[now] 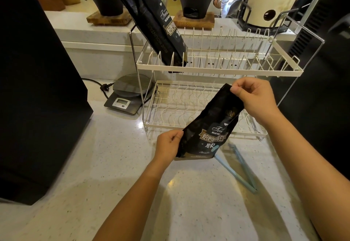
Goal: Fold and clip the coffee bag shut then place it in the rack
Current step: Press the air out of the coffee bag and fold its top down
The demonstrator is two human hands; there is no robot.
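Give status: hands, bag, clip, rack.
Left hand grips coffee bag low; right hand pinches its top. Bag off the counter, unclipped. Blue clip open on counter. Rack upper tier holds another bag; slots free.

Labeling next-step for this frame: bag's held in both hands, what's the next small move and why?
Probably fold the top over: the right hand pinches the coffee bag top, still unfolded, the left hand steadies its lower edge, and the blue clip lies open and unused on the counter.

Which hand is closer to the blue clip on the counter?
Left, narrowly. The left hand holds the bag's bottom, left of the blue clip. The right hand holds the bag's top, higher up.
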